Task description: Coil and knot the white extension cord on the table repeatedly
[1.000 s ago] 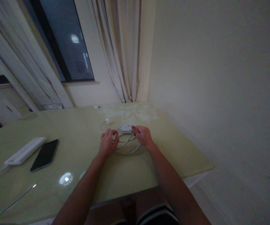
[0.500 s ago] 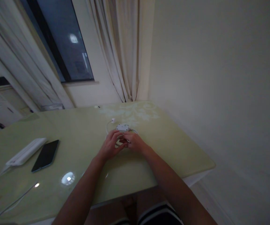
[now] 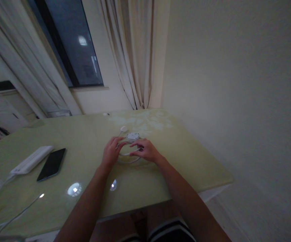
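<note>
A white cable (image 3: 126, 158) lies coiled in a loop on the pale green table (image 3: 89, 148), joined to a small white charger block (image 3: 132, 136) just beyond my hands. The cable's plug end (image 3: 123, 128) rests a little farther back. My left hand (image 3: 111, 152) grips the left side of the coil with curled fingers. My right hand (image 3: 146, 151) pinches the right side of the coil, close to the charger block.
A black phone (image 3: 51, 164) lies face up at the left beside a white power strip (image 3: 31, 159). More white cable (image 3: 14, 215) trails near the front left edge. A wall runs along the table's right side; curtains and a dark window stand behind.
My hands came together over the cable, then parted again with the cable drawn into a tighter round coil. The plug end has been pulled nearer to the charger block.
</note>
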A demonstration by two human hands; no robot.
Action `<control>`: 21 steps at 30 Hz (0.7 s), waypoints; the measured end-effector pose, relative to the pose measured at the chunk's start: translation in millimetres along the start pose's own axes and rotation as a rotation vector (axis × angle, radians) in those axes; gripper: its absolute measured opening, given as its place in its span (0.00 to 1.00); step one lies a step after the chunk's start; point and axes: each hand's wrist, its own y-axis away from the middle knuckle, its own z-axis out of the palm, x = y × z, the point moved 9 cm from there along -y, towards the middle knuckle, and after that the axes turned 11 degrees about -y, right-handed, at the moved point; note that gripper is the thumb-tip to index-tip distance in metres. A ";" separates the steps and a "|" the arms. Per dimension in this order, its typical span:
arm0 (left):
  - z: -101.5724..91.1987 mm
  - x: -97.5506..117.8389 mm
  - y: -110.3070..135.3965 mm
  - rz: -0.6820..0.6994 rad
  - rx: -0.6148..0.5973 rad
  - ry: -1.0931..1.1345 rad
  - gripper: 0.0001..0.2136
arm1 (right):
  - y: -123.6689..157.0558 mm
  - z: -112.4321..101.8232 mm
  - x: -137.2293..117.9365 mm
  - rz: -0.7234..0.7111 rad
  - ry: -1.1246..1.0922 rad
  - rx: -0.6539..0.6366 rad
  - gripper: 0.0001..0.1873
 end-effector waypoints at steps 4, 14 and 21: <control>-7.0 -25.0 -3.9 -0.139 0.037 0.011 0.15 | 3.6 -74.0 20.7 0.005 -0.475 0.568 0.24; 12.7 -57.0 4.6 -0.496 -0.017 0.465 0.22 | 35.3 -123.0 92.8 0.187 -0.945 1.030 0.25; 39.4 -69.0 14.2 -0.666 -0.122 0.841 0.27 | 67.0 -143.9 133.6 0.386 -0.594 1.310 0.16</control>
